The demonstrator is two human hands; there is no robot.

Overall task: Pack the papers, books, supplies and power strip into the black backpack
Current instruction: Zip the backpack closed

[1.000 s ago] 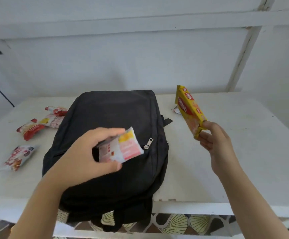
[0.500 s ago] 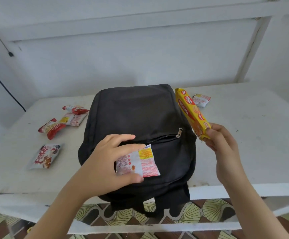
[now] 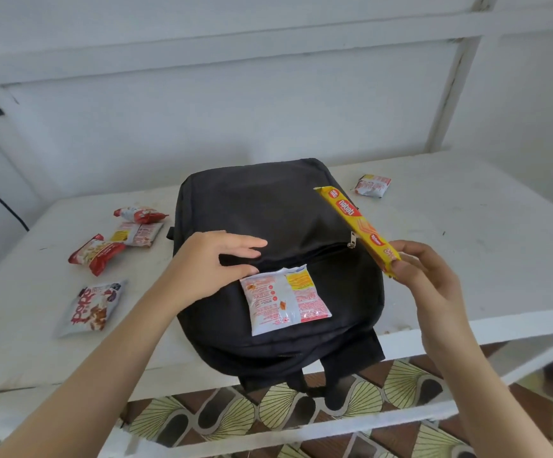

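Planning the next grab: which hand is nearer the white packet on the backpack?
Left. The left hand is beside the packet, at its upper-left corner; the right hand, gripping the yellow wafer pack, is farther off to its right.

Bright, soft, even daylight. The wall (image 3: 268, 110) behind the backpack (image 3: 261, 206) washes out pale blue. Shadows around the backpack are faint. The packet (image 3: 281, 302) on it glints. Wafer pack (image 3: 354, 223) print at its right reads sharp; beams (image 3: 235, 51) above bow.

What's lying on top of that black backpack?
A white-and-pink snack packet lies flat on the backpack; the left hand touches the fabric beside it. The right hand holds a yellow wafer pack. The backpack's inside is hidden.
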